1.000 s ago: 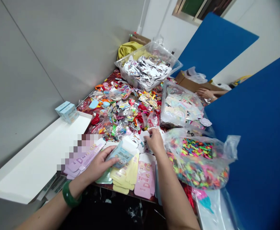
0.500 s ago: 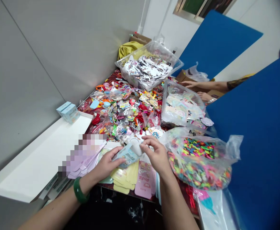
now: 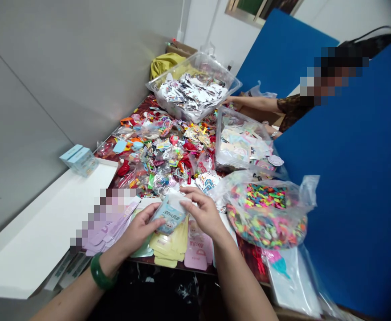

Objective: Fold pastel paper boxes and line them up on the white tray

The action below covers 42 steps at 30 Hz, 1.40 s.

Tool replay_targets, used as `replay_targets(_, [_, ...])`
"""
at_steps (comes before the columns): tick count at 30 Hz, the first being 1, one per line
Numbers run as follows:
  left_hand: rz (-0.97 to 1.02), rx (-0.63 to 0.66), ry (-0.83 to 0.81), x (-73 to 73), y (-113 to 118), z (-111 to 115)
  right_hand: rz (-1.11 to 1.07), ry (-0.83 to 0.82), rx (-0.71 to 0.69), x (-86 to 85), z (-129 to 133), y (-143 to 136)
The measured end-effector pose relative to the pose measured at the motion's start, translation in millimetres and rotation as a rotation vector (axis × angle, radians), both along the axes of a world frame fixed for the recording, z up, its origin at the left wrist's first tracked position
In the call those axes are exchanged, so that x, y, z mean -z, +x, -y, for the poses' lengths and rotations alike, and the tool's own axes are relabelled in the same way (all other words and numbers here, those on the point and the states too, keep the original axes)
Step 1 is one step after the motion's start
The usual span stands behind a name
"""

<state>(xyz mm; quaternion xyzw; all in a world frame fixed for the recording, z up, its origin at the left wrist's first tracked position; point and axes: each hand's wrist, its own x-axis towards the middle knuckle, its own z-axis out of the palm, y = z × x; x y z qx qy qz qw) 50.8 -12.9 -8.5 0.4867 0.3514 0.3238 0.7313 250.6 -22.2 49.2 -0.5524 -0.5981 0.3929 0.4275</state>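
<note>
My left hand (image 3: pixel 137 232), with a green bangle on the wrist, grips a small light-blue printed cardboard box (image 3: pixel 171 217) by its side. At the top end of this box my right hand (image 3: pixel 205 215) has its thumb and fingers closed on the white flap. Beneath the hands lie flat yellow cartons (image 3: pixel 169 240) and pink cartons (image 3: pixel 197 249). Purple cartons (image 3: pixel 110 229) fan out to the left of my left hand. The inside of the blue box is hidden from view.
Small bagged trinkets (image 3: pixel 162 151) cover the table. Clear bins of white cutouts (image 3: pixel 192 93) and paper pieces (image 3: pixel 242 142) stand behind. A bag of colourful bits (image 3: pixel 269 218) sits right. Blue boxes (image 3: pixel 79 159) rest on a white tray (image 3: pixel 48 227). A co-worker's arm (image 3: pixel 258 104) reaches in.
The blue box has turned more upright, its printed front facing me. My right fingers have shifted onto its top flap. The view has swung right, bringing more of the co-worker into sight.
</note>
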Motion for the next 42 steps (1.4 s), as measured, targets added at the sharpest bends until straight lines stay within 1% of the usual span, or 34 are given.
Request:
replay_targets(2, [0.006, 0.009, 0.017, 1.1, 1, 1, 0.019, -0.004, -0.026, -2.0, 1, 3])
replay_targets(5, [0.000, 0.009, 0.019, 1.0, 2, 1, 0.111, -0.051, -0.090, -3.9, 2, -1])
replay_targets(7, [-0.003, 0.000, 0.021, -0.6, 3, 1, 0.120, -0.042, -0.093, -4.4, 2, -6])
replay_targets(8, [-0.004, -0.004, 0.024, -1.7, 3, 1, 0.108, -0.015, -0.071, -4.6, 2, -6])
replay_targets(10, [-0.008, -0.012, 0.014, -3.7, 1, 0, 0.099, 0.060, 0.030, -5.4, 2, 3])
replay_targets(11, [-0.016, -0.018, -0.007, -4.3, 0, 0, 0.131, 0.102, 0.123, -6.1, 2, 14])
replay_targets(12, [-0.029, -0.031, -0.038, -4.6, -2, 0, 0.198, 0.140, 0.250, -7.0, 2, 30])
replay_targets(14, [-0.053, -0.071, -0.125, -3.8, -5, 1, 0.435, 0.157, 0.561, -9.5, 2, 73])
replay_targets(15, [-0.061, -0.095, -0.170, -2.9, -6, 1, 0.594, 0.101, 0.705, -10.7, 3, 98])
replay_targets(16, [-0.065, -0.119, -0.211, -1.8, -7, 1, 0.751, -0.027, 0.790, -11.7, 4, 123])
replay_targets(17, [-0.067, -0.139, -0.245, -0.7, -7, 1, 0.888, -0.220, 0.815, -12.0, 5, 147])
replay_targets(18, [-0.068, -0.151, -0.270, 0.3, -6, 1, 0.973, -0.413, 0.795, -11.4, 6, 168])
replay_targets(20, [-0.078, -0.150, -0.296, 1.2, -4, 0, 1.019, -0.610, 0.764, -6.6, 7, 197])
replay_targets(22, [-0.092, -0.135, -0.290, 0.2, -1, 0, 0.999, -0.647, 0.756, 1.4, 6, 212])
replay_targets(24, [-0.110, -0.132, -0.273, -2.4, 2, 0, 0.962, -0.644, 0.745, 8.7, 5, 218])
replay_targets(27, [-0.125, -0.141, -0.255, -7.4, 5, -1, 0.847, -0.596, 0.730, 11.0, 7, 223])
replay_targets(30, [-0.124, -0.131, -0.249, -10.2, 4, -3, 0.654, -0.530, 0.727, 3.0, 14, 228])
replay_targets(34, [-0.119, -0.115, -0.236, -8.5, 5, -4, 0.390, -0.445, 0.725, -10.9, 23, 230])
replay_targets(40, [-0.125, -0.088, -0.222, -5.9, 7, -3, 0.165, -0.348, 0.688, -21.1, 24, 219])
replay_targets(42, [-0.133, -0.080, -0.211, -5.5, 7, -3, 0.045, -0.320, 0.651, -23.1, 22, 211])
